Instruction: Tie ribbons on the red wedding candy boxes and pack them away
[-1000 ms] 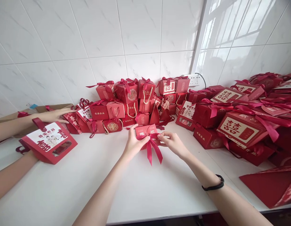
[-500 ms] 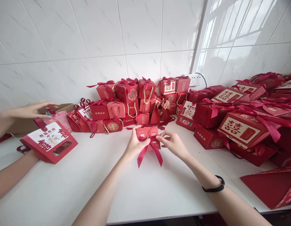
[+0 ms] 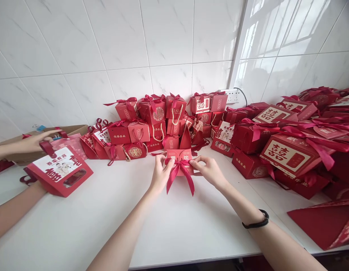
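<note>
The small red box is sitting in the middle, near the far side of the white table. It is shut, so its inside is not showing. A shiny red ribbon is making a bow on its front, with two tails hanging down. The left hand is pinching one side of the bow, thumb in front. The right hand is pinching the other side between thumb and finger. A black band is going around the right wrist.

On the left, a second person's hand is reaching by an open brown carton, with bits of red showing at its top. That person's other arm is going behind a red and white box. This box is showing a big 喜, a drawing of people and a little window. I can't tell what is inside, or how that hidden hand is holding.

Behind, a pile of red boxes is standing by the wall, and one is saying 安居乐业 in gold. On the right, a bigger pile is showing 囍 on cream labels. A white plug strip with a black cord is resting by the shiny tiled wall.
</note>
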A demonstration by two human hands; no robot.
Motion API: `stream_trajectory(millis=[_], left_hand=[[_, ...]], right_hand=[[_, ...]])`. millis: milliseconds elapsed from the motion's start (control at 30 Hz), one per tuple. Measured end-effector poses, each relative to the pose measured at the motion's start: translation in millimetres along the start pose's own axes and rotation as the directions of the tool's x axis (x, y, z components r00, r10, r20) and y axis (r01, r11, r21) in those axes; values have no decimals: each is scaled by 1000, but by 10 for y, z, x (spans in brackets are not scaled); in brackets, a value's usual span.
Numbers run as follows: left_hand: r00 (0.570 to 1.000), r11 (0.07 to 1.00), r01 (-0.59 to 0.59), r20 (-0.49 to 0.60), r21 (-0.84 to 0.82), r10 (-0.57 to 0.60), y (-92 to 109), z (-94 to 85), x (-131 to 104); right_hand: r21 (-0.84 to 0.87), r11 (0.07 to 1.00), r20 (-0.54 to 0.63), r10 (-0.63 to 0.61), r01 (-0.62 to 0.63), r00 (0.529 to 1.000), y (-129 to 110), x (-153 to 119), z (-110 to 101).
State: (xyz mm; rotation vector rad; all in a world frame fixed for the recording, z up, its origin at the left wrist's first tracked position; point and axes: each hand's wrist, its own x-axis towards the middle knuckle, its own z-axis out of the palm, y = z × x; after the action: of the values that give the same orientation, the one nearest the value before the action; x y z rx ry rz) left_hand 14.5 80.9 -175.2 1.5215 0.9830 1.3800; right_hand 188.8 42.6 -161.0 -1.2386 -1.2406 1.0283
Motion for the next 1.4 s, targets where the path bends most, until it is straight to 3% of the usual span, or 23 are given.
stream_trajectory(millis=[167,500,700,933,1400], left_hand=[[989,987,-138,-48,87,143,16,-5,-13],[987,994,-76,-135,75,86,49,19,-30],[996,996,-61,-63,-58,57,62,-6,3],[988,994,-62,-137,88,74,75,-22,2],[977,989,-79,-186,128,103,37,12,7]], right_hand=[[-5,1000,-16,4,-4,1000,-5,0,0],[-29,999,-26,16,-17,1000,-5,-2,-1],[-64,997,-69,35,-39,997,-50,-11,-19],[-108,994,-60,7,-13,998,-40,-6,-24],[-153,988,-43,14,-21,999,-49,-30,12]])
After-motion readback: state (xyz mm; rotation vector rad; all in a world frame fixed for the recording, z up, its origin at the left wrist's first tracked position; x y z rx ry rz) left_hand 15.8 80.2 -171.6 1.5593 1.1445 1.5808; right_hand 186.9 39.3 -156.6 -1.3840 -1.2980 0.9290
